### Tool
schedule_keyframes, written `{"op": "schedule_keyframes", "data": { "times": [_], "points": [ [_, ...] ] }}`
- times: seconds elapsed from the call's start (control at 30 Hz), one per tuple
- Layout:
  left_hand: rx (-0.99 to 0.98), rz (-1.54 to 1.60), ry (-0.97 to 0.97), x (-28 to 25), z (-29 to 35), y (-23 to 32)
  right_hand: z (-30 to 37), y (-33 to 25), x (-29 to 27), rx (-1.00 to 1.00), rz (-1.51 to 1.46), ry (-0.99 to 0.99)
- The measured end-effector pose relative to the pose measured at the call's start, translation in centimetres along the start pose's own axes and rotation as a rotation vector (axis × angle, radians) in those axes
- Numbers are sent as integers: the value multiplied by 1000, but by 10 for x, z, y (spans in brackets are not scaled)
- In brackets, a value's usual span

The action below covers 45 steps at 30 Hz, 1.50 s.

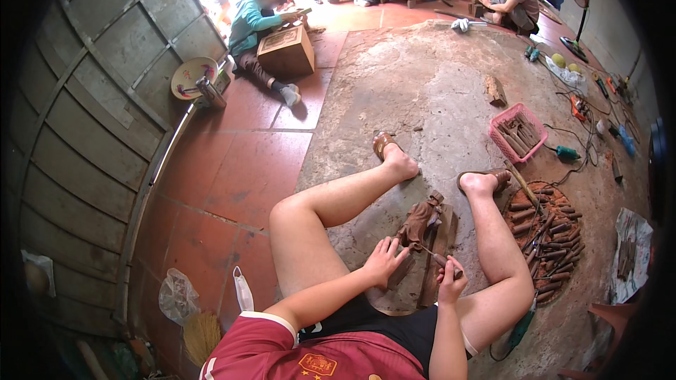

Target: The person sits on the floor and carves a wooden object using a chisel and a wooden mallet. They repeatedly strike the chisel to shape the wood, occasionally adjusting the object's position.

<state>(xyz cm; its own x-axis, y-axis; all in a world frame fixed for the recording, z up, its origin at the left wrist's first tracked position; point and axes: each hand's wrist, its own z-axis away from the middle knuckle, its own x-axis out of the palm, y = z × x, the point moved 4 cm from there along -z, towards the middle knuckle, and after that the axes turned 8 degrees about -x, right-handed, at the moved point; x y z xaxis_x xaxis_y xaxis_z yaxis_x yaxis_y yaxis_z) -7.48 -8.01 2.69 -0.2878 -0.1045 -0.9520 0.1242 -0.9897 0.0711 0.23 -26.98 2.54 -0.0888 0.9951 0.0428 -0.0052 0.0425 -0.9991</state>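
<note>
A brown wood carving [420, 222], apparently a figure, lies tilted between my legs on a wooden board [443, 239]. My left hand [382, 263] grips its near end, fingers bent over the wood. In my right hand [451, 281] is a carving chisel [440, 260] with a wooden handle, its thin blade pointing up and left at the carving's lower part. The blade tip is close to the wood; whether it touches is too small to tell.
To the right, a round tray of wooden-handled chisels [556, 239] has a mallet [521, 186] at its edge. Beyond stands a pink basket [517, 134] of wood pieces. Cords and power tools [567, 153] lie farther right. A person [257, 24] works at a wooden block [286, 51].
</note>
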Motion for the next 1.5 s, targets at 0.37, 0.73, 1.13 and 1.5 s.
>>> {"op": "schedule_keyframes", "data": {
  "times": [0.37,0.73,1.13,1.5],
  "points": [
    [-10,450,-18,-2,-3,-16,-2,0,-9,-16,-72,103],
    [80,931,99,27,-17,-49,-10,-4,-28,29,-158,226],
    [-97,629,-219,50,-2,-84,-9,-4,-22,46,-163,193],
    [-536,748,-129,10,-10,-59,-8,-5,-13,84,-160,173]
  ]
}}
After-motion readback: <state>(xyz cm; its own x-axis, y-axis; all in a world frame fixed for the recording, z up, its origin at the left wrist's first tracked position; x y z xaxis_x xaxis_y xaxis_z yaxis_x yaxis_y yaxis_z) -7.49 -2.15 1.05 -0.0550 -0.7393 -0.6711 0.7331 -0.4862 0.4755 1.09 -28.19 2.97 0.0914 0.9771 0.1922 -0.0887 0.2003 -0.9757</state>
